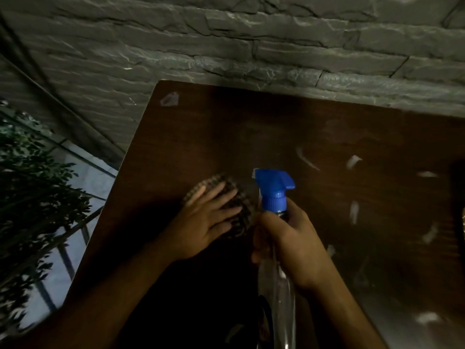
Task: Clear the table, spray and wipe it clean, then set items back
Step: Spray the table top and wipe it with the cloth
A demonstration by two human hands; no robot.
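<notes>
I note the dark wooden table point(327, 152) against a grey stone wall point(226, 46), pale smears toward its right side. My right hand point(289, 238) wraps the clear spray bottle point(275, 285) above the table's near edge. My left hand point(203, 222) presses flat, fingers spread, on the checked cloth point(239, 210) just left of the bottle.

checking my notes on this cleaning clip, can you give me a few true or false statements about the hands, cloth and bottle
1. The right hand grips the spray bottle by its neck. True.
2. The bottle's trigger head is red. False: it is blue.
3. The left hand presses a checked cloth flat on the wooden table. True.
4. The cloth lies on the table's right side. False: it lies near the left edge.
5. White smears show on the tabletop. True.
</notes>
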